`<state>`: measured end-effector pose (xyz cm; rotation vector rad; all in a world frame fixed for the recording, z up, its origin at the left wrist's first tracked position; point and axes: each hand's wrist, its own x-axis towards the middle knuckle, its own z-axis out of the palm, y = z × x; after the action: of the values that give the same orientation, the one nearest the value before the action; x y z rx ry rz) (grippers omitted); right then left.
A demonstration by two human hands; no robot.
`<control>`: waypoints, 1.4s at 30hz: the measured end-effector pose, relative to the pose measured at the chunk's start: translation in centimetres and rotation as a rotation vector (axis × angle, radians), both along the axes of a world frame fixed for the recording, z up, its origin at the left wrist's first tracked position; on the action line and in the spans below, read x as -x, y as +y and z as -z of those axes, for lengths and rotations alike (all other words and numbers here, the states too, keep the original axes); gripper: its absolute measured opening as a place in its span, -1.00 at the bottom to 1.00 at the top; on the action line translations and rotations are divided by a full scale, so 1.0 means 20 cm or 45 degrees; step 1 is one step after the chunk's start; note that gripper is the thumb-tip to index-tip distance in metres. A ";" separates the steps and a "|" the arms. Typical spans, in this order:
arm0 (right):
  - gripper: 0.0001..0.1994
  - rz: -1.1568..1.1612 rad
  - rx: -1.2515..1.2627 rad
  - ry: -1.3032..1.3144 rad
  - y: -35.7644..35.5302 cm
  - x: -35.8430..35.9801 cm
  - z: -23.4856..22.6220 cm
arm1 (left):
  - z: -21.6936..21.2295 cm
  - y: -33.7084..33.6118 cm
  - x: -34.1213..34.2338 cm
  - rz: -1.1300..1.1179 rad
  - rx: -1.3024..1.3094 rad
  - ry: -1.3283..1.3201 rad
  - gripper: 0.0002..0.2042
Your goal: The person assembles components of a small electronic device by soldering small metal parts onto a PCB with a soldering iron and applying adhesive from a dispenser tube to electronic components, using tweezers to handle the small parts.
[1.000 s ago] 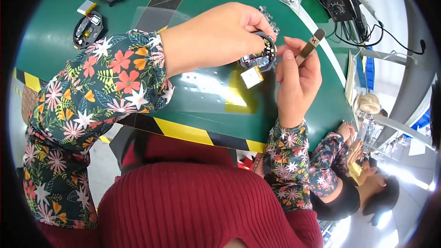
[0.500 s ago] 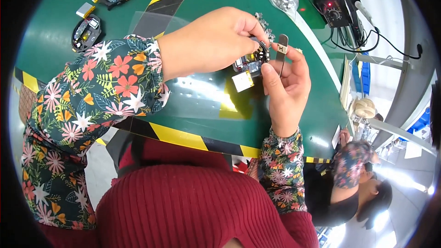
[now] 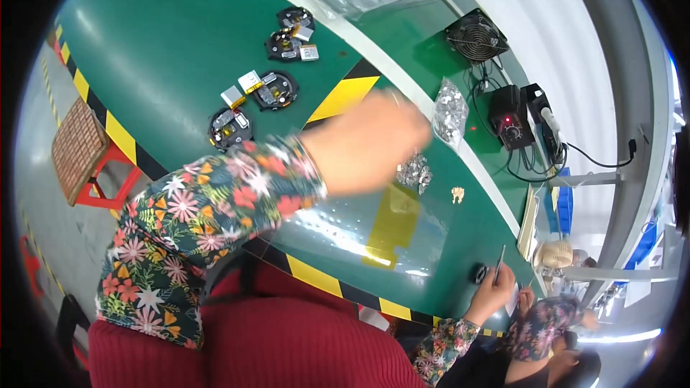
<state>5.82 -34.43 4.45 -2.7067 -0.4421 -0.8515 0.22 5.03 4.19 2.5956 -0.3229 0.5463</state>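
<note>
Thin metal tool [image 3: 498, 264], prob. tweezers, sits in the right hand [image 3: 492, 291] low at the right, just past the near edge of the green table [image 3: 180, 43], w/ its tip pointing up. The fingers are curled narrow round its lower end, pinch-style. A small dark round part [image 3: 478, 274] shows right beside that hand; can't tell if the fingers hold it or it rests on the table edge. The tool looks light, stiff and slim, w/ smooth metal, so prob. slippery. Best gripped low on the shank as here, w/ gentle pressure so the tips don't splay. The round part looks small and light, likely delicate; I'd take it by the rim, not the face. The left hand [image 3: 366, 147] is over mid-table, badly motion-blurred, so can't tell if the fingers are spread or closed, or if anything is in them. It's nearest to a little pile of shiny metal bits [image 3: 415, 171] on the table, w/ a bigger clear bag of the same [image 3: 449, 109] just beyond. Those bits look tiny and loose, easy to scatter. A yellow tape patch [image 3: 392, 226] lies between the two hands. Further left are round black assemblies [image 3: 230, 128] w/ small silver-and-yellow blocks beside them, well apart from both hands. At the far right of the table are a small fan [image 3: 476, 36] and a black box w/ a red light [image 3: 509, 116], cables trailing. Another person's hand [image 3: 525, 300] in a floral sleeve is near the right hand, not touching the tool. A red stool [image 3: 90, 154] stands on the floor at the left.
</note>
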 end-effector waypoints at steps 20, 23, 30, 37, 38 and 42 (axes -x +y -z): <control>-0.84 -1.033 -0.216 0.103 0.82 0.12 -0.05 | 0.13 0.41 -0.14 -0.937 0.092 -0.079 -0.80; -0.86 -1.053 -0.314 0.255 0.83 0.11 -0.03 | 0.13 0.40 -0.12 -0.919 0.136 -0.051 -0.73; -0.89 -0.971 -0.560 0.532 0.79 0.10 -0.08 | 0.00 0.25 -0.11 -0.418 0.238 -0.422 -0.56; -0.70 -0.897 -1.638 1.443 0.95 0.04 -0.07 | -0.07 -0.21 0.03 0.287 0.371 -0.296 -0.43; -0.68 -0.970 -1.581 1.512 0.92 0.04 -0.07 | -0.08 -0.23 0.06 0.296 0.366 -0.286 -0.43; -0.68 -0.793 -1.541 1.462 0.92 0.06 -0.07 | 0.02 -0.21 0.03 0.322 0.499 -0.275 -0.45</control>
<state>4.71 -16.02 5.83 -1.3684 -0.2795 0.5259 -0.46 0.86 3.89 2.0866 -0.5464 0.7192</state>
